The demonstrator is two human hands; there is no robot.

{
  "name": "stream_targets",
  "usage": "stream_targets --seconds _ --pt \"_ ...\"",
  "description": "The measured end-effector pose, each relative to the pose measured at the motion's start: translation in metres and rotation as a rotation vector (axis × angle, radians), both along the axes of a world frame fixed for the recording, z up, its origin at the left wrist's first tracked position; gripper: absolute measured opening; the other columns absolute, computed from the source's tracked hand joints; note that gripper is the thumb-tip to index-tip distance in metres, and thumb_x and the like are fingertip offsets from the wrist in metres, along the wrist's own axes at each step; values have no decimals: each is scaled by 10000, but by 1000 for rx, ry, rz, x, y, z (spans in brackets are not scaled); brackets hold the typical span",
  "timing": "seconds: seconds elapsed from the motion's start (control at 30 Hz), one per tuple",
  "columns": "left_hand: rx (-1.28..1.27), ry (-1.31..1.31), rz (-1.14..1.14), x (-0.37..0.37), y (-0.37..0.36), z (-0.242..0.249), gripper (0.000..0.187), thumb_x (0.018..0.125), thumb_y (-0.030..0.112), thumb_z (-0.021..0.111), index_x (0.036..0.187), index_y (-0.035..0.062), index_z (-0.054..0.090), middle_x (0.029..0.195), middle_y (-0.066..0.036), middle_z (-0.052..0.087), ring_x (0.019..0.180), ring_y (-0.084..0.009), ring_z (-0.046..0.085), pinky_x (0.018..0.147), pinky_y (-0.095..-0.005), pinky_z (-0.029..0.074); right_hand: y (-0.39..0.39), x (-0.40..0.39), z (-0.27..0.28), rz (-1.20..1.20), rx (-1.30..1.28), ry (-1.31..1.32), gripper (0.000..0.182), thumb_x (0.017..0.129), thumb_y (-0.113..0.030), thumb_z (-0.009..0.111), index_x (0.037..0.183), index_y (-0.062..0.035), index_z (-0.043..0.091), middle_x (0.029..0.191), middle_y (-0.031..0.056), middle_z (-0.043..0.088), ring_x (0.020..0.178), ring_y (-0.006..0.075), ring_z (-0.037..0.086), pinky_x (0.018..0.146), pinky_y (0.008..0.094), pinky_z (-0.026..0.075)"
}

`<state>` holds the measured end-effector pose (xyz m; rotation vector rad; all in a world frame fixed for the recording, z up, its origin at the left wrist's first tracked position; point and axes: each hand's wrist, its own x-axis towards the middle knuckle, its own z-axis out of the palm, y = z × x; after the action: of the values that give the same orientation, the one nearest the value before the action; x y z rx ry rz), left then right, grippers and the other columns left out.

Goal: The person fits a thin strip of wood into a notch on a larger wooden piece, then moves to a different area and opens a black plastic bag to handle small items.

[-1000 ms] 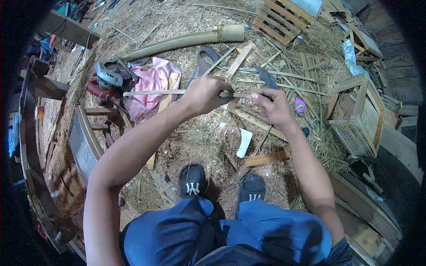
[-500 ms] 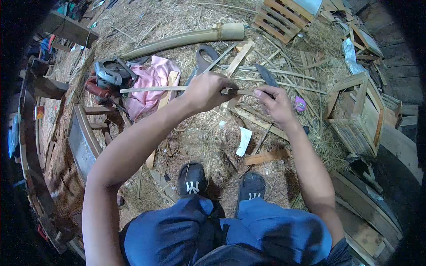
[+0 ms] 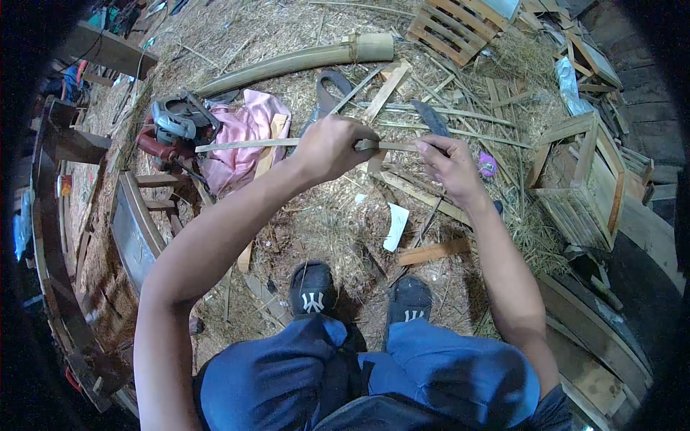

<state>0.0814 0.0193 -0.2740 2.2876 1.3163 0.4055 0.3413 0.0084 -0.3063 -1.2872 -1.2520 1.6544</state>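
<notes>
A thin pale wooden strip [image 3: 248,145] is held crosswise in front of me. My left hand [image 3: 332,149] is closed around its middle, and the strip's long end sticks out to the left. A small greyish flat piece shows at the left fingers; I cannot tell whether it belongs to the strip. My right hand [image 3: 453,169] pinches the strip's right end between thumb and fingers. Behind the right hand, a dark knife blade [image 3: 430,117] lies over the litter, partly hidden by the hand.
A circular saw [image 3: 176,126] rests beside a pink cloth [image 3: 248,129] on the left. Farther off lies a split bamboo length [image 3: 295,66]. A wooden frame box [image 3: 582,179] stands at right. Straw, offcuts and an orange-brown board [image 3: 433,253] cover the ground before my sandals.
The greyish piece at my left fingers now shows lighter and flatter. My right hand has shifted slightly, still pinching the strip's end; the strip stays almost in place.
</notes>
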Motion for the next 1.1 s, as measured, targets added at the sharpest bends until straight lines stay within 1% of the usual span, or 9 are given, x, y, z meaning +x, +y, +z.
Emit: stream_targets --seconds 0.03,0.1,0.4,0.57,0.7,0.77,0.9,1.0,1.1 --pt "2 0 0 0 0 0 222 851 305 756 1020 165 788 893 -126 756 802 -330 731 730 -450 587 0 0 1 -4 -3 1 199 1000 -161 677 1077 18 718 627 -77 458 511 29 347 471 227 264" --pt "-6 -30 12 3 -1 1 206 852 237 792 985 82 774 905 -137 751 802 -328 727 732 -420 581 0 1 2 -8 -6 2 201 999 -161 679 1077 19 720 630 -75 465 512 28 351 471 227 265" --pt "-142 -55 -67 -2 6 12 227 927 256 737 1029 60 786 943 -164 758 805 -319 731 747 -412 573 1 5 -7 38 154 -147 182 1000 -153 679 1078 -2 746 651 -84 476 535 21 362 484 230 272" --pt "-391 -19 -46 -9 16 27 313 964 326 713 1056 34 778 724 -93 690 655 -168 620 619 -364 490 2 2 -8 83 206 -165 170 996 -132 683 1086 -4 750 671 -87 487 564 18 357 498 233 271" --pt "-501 -35 44 -10 19 22 336 948 365 738 1034 45 790 717 -78 698 654 -162 624 616 -358 490 -1 0 5 74 163 -225 186 1000 -138 679 1108 -3 749 668 -85 476 565 24 349 497 237 264" --pt "-528 27 36 -11 22 21 309 925 423 750 1055 151 818 775 -85 750 712 -196 707 703 -380 547 1 5 7 164 158 -182 247 1032 -198 639 1137 0 741 666 -60 521 568 37 415 502 229 317" --pt "-557 10 57 -10 19 20 326 904 428 771 1044 138 818 764 -83 742 707 -185 706 693 -376 544 7 18 15 77 47 -106 342 1070 -278 567 1174 9 723 740 0 627 576 70 508 543 229 417" --pt "-575 -38 33 -14 22 17 335 900 418 777 1052 122 815 757 -86 737 691 -181 696 682 -370 538 13 32 24 -13 45 -54 463 1093 -370 487 1263 19 671 942 78 720 707 98 615 648 248 507" --pt "-566 -9 61 -14 23 22 357 897 416 780 1024 83 809 746 -84 733 671 -171 684 670 -360 531 15 44 24 -20 65 -79 473 1094 -382 480 1266 17 668 951 77 725 755 93 620 655 237 504"
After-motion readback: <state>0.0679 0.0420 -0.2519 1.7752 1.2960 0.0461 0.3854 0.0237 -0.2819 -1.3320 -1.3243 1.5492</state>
